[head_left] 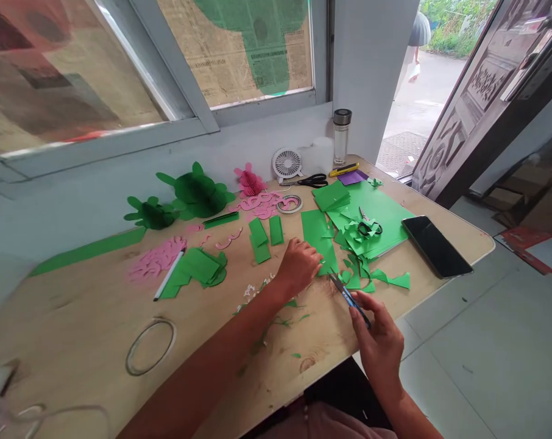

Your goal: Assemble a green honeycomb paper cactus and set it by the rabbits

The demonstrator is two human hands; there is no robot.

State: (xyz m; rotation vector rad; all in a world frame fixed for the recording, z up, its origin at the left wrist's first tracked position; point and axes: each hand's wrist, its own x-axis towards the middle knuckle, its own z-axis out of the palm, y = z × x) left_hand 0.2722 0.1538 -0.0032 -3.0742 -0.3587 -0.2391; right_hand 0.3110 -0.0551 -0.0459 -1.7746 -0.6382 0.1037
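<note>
Seated worker at a plywood table [88, 329], seen from above and behind the forearms. The left hand [298, 265] rests knuckles up near the table's middle, its fingers curled down onto the lower edge of a green paper sheet [317, 235]; whether they pinch the sheet or merely press it cannot be told. The right hand [379, 344], at 4 o'clock from the left, is closed around the handles of blue-handled scissors [349, 297], whose blades point toward 10 o'clock and end just beside the sheet's lower corner, close to the left fingertips. Green offcuts [385, 278] lie at 3 o'clock of the blades. At 1 o'clock lies a stack of green paper [385, 210] bearing a second, black-handled pair of scissors [368, 227] among cut scraps; a dark phone [435, 246] lies face up just beside the stack, near the table's right edge. At 11 o'clock of the left hand lie two folded green strips [265, 235]; farther off in that direction, pink cut shapes [260, 204], a tape roll [289, 204] and a small white fan [286, 163]. At 9 o'clock lies a pen [169, 275] across green pieces.
</note>
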